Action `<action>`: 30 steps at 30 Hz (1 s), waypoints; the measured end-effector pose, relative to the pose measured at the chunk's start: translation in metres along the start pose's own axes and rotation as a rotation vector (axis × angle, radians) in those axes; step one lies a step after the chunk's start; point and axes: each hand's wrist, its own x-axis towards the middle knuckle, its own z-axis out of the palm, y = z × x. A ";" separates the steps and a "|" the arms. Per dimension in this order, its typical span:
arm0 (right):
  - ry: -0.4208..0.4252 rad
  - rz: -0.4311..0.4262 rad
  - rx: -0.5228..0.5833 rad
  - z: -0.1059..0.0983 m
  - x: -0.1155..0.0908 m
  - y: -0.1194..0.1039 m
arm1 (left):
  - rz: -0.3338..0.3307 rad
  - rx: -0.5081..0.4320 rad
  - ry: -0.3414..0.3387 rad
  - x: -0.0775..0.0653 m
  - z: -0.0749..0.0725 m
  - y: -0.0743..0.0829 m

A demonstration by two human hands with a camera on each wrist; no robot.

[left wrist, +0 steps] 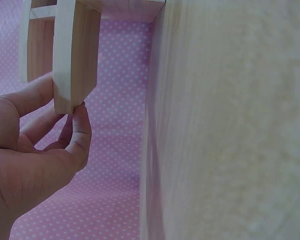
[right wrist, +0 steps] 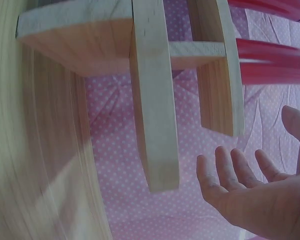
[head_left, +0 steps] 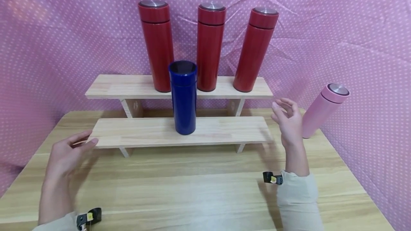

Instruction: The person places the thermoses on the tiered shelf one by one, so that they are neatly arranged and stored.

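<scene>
My left hand [head_left: 65, 154] pinches the left end of the lower wooden shelf [head_left: 135, 133], thumb on top and fingers at the end and underside, as the left wrist view shows. On that shelf, near its middle, stands a dark blue thermos [head_left: 185, 106]. My right hand [head_left: 290, 122] is raised off the right ends of the shelves, holding nothing, its fingers loosely bent. Behind, the upper wooden shelf [head_left: 125, 85] carries three red thermoses: a left one [head_left: 157, 42], a middle one [head_left: 210, 45] and a right one [head_left: 257, 47].
A pink thermos [head_left: 322, 111] stands on the table [head_left: 179, 191], just beyond my right hand. Both shelves rest on upright wooden supports [head_left: 133, 108]. Pink polka-dot cloth [head_left: 80, 27] hangs behind the table and along its sides.
</scene>
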 end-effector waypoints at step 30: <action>0.336 0.027 0.228 -0.059 0.009 -0.006 | 0.006 -0.021 -0.001 -0.002 -0.001 0.001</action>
